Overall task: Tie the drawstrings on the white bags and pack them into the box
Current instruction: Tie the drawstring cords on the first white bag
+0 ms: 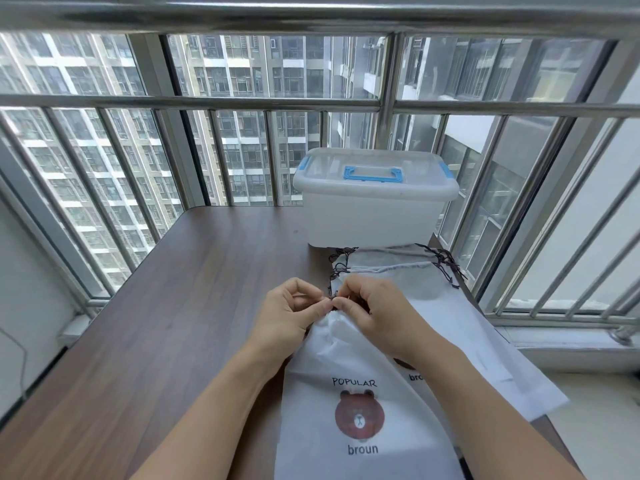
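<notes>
Head view: I note lidded box (374,199) behind bag pile (433,292); left hand (294,311) and right hand (374,310) pinch dark drawstring (331,298) at crinkled white bag (346,375).

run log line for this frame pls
step: tying drawstring | left hand: pinching cord | right hand: pinching cord | bag: neck gathered, on table | box: lid closed | packed: none visible

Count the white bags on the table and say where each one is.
At least 3, as more may be hidden in the stack. One bear-print bag is nearest, held at its gathered top by both hands. A second peeks out beneath it. A third lies behind, towards the box.
</notes>
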`<state>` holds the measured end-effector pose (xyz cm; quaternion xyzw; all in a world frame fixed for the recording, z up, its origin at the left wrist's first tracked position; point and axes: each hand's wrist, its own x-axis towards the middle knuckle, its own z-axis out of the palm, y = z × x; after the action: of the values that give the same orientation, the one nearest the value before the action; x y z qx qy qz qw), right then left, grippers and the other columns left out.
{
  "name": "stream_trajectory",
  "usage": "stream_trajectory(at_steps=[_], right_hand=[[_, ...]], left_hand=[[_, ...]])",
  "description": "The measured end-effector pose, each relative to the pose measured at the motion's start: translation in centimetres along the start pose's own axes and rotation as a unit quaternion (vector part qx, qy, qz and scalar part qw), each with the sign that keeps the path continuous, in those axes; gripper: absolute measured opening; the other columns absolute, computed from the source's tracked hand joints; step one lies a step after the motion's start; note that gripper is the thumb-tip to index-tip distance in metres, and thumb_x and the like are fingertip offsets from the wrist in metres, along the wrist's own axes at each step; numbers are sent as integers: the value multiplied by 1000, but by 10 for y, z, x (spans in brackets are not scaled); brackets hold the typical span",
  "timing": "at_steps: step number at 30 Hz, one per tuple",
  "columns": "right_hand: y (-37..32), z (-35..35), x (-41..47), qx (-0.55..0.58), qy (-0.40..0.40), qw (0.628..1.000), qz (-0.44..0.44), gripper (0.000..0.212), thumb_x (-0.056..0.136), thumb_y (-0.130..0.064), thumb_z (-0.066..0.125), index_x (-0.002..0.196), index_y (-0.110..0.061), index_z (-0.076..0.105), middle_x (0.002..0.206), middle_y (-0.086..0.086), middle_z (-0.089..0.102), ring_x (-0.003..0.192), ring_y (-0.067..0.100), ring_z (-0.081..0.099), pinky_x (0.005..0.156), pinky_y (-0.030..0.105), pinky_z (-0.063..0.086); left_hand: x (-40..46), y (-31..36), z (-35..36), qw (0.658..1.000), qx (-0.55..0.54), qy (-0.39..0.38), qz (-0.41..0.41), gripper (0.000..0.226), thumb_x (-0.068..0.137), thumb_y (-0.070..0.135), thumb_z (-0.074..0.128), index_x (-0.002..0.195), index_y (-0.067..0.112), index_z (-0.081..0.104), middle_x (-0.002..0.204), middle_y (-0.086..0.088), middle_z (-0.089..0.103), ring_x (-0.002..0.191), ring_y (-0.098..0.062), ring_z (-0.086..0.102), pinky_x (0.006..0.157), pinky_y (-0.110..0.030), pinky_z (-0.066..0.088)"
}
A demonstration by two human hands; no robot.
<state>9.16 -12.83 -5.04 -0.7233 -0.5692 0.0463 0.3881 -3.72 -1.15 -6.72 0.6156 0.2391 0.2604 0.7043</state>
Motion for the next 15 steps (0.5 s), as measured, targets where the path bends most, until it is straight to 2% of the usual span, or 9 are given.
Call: stream_trajectory(at_steps=[3,5,7,10,13,15], right_hand=[[2,3,0,8,-2,1000,-14,31,96,-19,59,77,-40,47,69,-14,53,68,5,50,63,17,36],[3,3,-1,13,-8,1000,-18,23,95,-22,57,79,-36,49,69,-13,54,67,7,50,63,20,38],[4,2,0,6,-8,1000,-24,22,95,-21,60,79,-34,51,67,-14,53,66,4,49,62,17,36],[3,1,0,-9,6,1000,-27,24,95,-18,66,79,-33,56,64,-16,52,64,1,50,61,13,35],[3,1,0,-16,28,999,-21,17,94,-19,69,79,-25,62,62,-16,53,63,1,51,59,12,34],[4,1,0,-27,40,999,-20,14,93,-18,70,79,-16,65,62,-18,53,62,1,51,58,12,34]], left_hand=[[2,1,-3,998,35,-39,31,29,84,5,75,113,10,70,90,-9,77,72,-13,64,64,-19,46],[2,0,-6,993,80,-66,54,21,89,4,70,109,9,75,97,-6,78,88,-14,71,78,-21,53],[2,-1,-7,990,113,-62,58,14,91,8,69,102,9,77,96,-5,78,91,-13,71,85,-26,55],[3,-1,-6,988,137,-48,48,9,92,15,70,94,12,78,90,-8,78,82,-12,68,82,-32,53],[2,-1,-4,995,96,-33,14,11,92,19,71,90,11,78,95,-21,74,81,-19,64,81,-37,49],[2,0,-5,997,63,-29,-19,15,90,22,72,90,7,78,96,-25,73,81,-24,61,82,-41,47]])
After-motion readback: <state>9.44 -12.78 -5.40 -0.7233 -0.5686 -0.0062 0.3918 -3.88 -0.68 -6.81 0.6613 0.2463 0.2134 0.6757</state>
